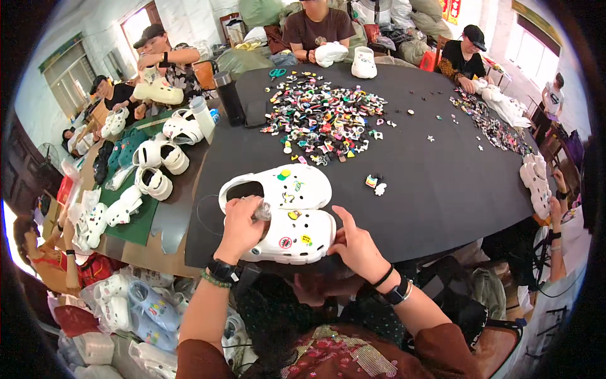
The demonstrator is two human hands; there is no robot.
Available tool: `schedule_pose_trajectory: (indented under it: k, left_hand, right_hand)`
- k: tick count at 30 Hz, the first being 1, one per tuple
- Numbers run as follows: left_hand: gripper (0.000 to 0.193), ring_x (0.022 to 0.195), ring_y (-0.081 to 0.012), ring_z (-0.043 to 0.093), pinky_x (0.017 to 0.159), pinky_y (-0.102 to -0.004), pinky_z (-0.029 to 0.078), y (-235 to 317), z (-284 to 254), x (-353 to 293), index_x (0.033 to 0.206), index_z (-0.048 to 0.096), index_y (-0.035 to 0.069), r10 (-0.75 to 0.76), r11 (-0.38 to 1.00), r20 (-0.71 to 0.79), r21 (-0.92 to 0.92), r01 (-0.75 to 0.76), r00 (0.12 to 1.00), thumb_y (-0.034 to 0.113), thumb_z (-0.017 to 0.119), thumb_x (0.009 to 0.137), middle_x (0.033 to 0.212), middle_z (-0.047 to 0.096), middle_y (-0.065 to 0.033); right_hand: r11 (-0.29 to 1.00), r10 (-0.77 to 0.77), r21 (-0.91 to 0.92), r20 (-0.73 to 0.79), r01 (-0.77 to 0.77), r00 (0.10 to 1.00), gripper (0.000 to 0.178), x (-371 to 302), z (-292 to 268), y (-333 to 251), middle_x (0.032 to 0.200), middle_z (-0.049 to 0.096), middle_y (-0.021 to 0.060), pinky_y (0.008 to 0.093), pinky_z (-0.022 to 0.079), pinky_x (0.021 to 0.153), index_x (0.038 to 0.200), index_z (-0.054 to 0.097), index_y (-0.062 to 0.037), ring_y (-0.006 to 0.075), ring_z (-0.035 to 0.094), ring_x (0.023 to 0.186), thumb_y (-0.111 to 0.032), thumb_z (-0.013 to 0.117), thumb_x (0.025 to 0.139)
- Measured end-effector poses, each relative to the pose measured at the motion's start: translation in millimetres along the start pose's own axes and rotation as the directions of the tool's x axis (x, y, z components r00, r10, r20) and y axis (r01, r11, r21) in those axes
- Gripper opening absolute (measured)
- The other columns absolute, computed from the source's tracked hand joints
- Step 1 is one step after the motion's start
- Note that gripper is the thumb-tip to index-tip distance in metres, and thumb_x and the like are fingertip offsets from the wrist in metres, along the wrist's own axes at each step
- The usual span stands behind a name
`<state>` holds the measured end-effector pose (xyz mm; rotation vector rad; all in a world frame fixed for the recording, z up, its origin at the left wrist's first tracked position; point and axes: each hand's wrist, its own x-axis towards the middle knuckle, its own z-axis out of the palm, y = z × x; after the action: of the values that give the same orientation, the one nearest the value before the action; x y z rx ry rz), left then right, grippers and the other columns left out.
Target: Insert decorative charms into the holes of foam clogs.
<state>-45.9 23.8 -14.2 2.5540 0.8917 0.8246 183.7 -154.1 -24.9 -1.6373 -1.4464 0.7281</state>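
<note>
Two white clogs lie side by side on the dark table, toes to the right. Coloured charms sit in the holes of the far clog [310,185] and the near clog [307,229]. My left hand [242,222] is closed at the near clog's foot opening. It pinches a crumpled, shiny grey piece, perhaps plastic wrap [262,211]. Around the near clog's toe curves my right hand [358,245], its thumb and fingers against the toe's edge. A small group of loose charms [376,184] lies to the right of the far clog.
Beyond the clogs spreads a big pile of charms [325,117], with a black tumbler [228,98] and dark phone [255,114] on its left. More clogs stand on the green mat [140,218]. A person [319,28] sits across the table; others work at both sides.
</note>
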Motion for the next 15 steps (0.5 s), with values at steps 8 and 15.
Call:
schedule_pose_trajectory:
  k: [8,15]
  left_hand:
    - [0.033,0.088,-0.032,0.062,0.091,-0.0427,0.04,10.6,0.9,-2.4,0.099,0.065,0.004,0.007,0.999,-0.116,0.051,-0.001,0.993,0.005,0.068,0.067,0.092,0.069,-0.0137]
    - [0.028,0.086,-0.0323,0.061,0.09,-0.0418,0.04,24.1,0.3,1.7,0.096,0.065,0.005,0.031,0.999,-0.137,0.025,-0.028,0.99,0.006,0.068,0.068,0.09,0.069,-0.0122]
  right_hand:
    - [0.994,-0.1,-0.046,-0.011,0.099,0.995,0.069,-2.4,-0.7,5.6,0.095,0.066,0.0167,0.0383,0.055,0.077,0.137,0.038,-0.0044,0.0297,0.068,0.085,0.002,0.071,0.077]
    - [0.992,-0.112,-0.054,0.037,0.114,0.993,0.071,-12.1,-10.3,6.3,0.103,0.061,0.0194,0.0391,0.055,0.078,0.139,0.036,-0.0042,0.0316,0.066,0.088,-0.003,0.074,0.079]
